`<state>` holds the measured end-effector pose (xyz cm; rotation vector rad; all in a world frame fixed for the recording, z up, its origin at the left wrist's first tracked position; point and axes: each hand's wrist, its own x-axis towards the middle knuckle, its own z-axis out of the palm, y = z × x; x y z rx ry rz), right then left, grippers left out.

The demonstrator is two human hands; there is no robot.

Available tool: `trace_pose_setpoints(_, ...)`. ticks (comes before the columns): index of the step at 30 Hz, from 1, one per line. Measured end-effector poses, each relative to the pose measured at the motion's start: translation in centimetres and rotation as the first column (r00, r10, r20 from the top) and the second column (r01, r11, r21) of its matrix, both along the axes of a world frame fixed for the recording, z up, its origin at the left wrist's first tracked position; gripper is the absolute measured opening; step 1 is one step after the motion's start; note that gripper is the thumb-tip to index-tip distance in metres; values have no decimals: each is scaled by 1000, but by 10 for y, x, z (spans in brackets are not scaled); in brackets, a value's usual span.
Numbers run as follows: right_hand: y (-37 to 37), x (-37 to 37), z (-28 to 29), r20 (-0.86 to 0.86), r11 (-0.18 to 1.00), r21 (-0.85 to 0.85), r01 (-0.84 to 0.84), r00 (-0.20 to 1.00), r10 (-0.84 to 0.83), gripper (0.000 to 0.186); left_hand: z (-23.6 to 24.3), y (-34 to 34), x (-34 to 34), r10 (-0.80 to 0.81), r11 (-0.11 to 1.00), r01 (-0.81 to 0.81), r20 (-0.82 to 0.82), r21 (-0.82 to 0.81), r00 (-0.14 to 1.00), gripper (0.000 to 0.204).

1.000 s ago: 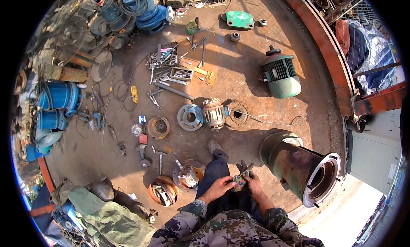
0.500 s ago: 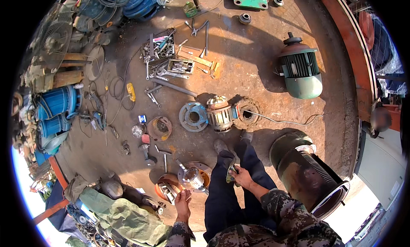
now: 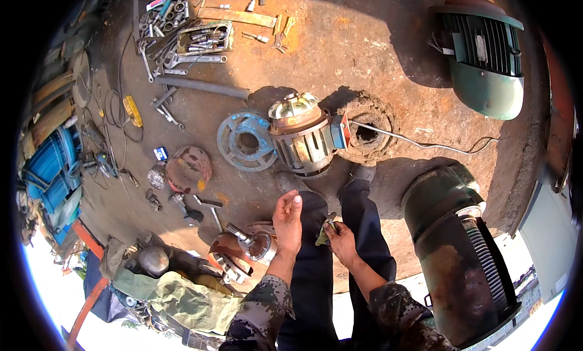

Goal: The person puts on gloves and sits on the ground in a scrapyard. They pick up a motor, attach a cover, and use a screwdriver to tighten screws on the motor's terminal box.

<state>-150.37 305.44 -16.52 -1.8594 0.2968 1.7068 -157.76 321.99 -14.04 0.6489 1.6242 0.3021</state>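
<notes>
My right hand (image 3: 344, 244) is closed on a small crumpled olive-green rag (image 3: 323, 234), held in front of my legs. To its left, my left hand (image 3: 288, 223) is raised with its thumb and fingers extended, and nothing shows in it. Beyond both hands an electric motor (image 3: 302, 139) with a ribbed housing stands on the ground at my feet. Its upper end shows a pale finned part. Left of the motor, close against it, lies a blue ring-shaped flange (image 3: 226, 143). A shaft part (image 3: 260, 245) rests in a rust-coloured housing beside my left forearm.
Wrenches (image 3: 197, 59) and a tray of sockets (image 3: 225, 40) lie at the far left. A green motor (image 3: 489, 87) stands far right, and a large dark cylindrical casing (image 3: 452, 254) lies right of my legs. A metal rod (image 3: 419, 143) crosses the ground beyond my feet.
My left hand has risen from beside the shaft part toward my right hand. The view has tilted closer to the ground parts. The rag stays in my right hand.
</notes>
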Motion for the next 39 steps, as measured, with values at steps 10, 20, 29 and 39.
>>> trace_pose_setpoints(10, 28, -13, -47, -177, 884, -193, 426, 871, -458, 31, -82, 18, -12, -401, 874, 469, -358, 127, 844, 58)
trace_pose_setpoints(20, 47, -44, -48, -325, 848, -187, 495, 784, -529, 21, -139, 199, 99, -623, 706, 706, -426, 56, 656, 97)
trace_pose_setpoints(29, 56, -41, -54, -267, 769, -243, 591, 722, -639, 19, -153, 207, 84, -657, 676, 734, -393, 72, 643, 85)
trace_pose_setpoints(39, 65, -34, -55, -255, 758, -195, 623, 714, -652, 23, -163, 218, 73, -662, 742, 669, -114, 37, 741, 80)
